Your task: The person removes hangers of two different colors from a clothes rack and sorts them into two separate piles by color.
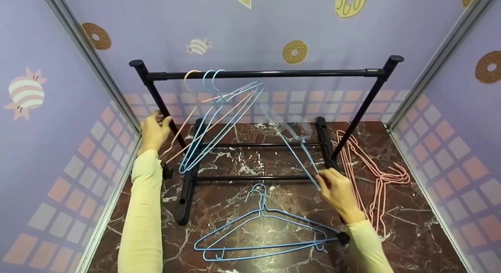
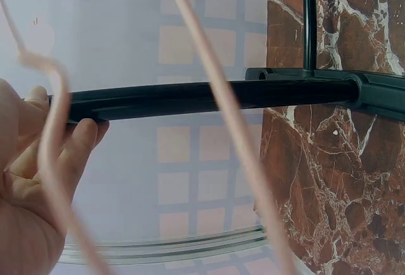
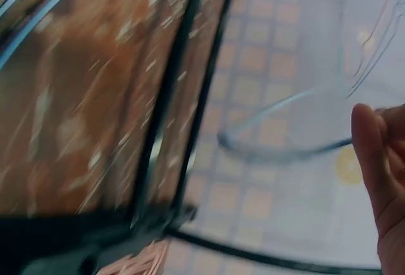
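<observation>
At the left post (image 1: 159, 99) of a black clothes rack is my left hand (image 1: 154, 132), gripping the post between thumb and fingers, as the left wrist view shows. My right hand (image 1: 338, 191) pinches a light blue hanger (image 1: 293, 151) in the air over the right part of the rack. Motion blurs this hanger in the head view and the right wrist view. One pink hanger (image 1: 185, 82) and two blue hangers (image 1: 204, 83) hang by their hooks from the left part of the top rail (image 1: 282, 74), their frames slanting.
Blue hangers (image 1: 266, 247) lie on the dark marbled floor in front of the rack. Several pink hangers (image 1: 385, 178) lie in a pile by the rack's right foot. Purple patterned walls (image 1: 242, 38) stand behind and at both sides.
</observation>
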Action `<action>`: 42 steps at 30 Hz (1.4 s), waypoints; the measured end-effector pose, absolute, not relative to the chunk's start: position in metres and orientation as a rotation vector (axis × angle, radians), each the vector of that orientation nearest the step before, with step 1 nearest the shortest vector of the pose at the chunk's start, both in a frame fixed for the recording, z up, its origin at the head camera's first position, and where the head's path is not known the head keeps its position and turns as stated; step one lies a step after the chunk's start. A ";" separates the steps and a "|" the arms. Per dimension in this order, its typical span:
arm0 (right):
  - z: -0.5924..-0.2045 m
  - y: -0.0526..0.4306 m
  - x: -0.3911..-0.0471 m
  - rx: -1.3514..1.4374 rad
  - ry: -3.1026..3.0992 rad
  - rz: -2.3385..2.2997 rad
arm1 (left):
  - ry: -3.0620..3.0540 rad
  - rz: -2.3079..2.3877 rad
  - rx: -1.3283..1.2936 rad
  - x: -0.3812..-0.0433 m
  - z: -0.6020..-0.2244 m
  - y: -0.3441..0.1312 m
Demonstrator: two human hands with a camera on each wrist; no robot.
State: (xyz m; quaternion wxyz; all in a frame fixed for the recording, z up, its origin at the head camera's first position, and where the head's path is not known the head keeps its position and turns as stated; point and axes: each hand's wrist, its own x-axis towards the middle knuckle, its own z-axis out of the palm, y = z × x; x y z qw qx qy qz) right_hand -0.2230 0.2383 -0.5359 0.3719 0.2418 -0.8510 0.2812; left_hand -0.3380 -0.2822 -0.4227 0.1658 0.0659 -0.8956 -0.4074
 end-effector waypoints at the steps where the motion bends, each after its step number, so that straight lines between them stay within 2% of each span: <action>1: -0.540 0.244 -0.222 0.625 -2.189 0.706 | -2.554 -1.156 0.191 -0.338 -0.423 -0.283; 10: -0.554 0.265 -0.220 0.718 -2.216 0.699 | -2.575 -1.129 0.213 -0.334 -0.424 -0.285; 24: -0.567 0.246 -0.222 0.882 -2.233 0.739 | -2.565 -1.139 0.217 -0.336 -0.423 -0.282; 42: -0.620 0.227 -0.210 1.086 -2.496 0.689 | -2.558 -1.099 0.211 -0.337 -0.422 -0.281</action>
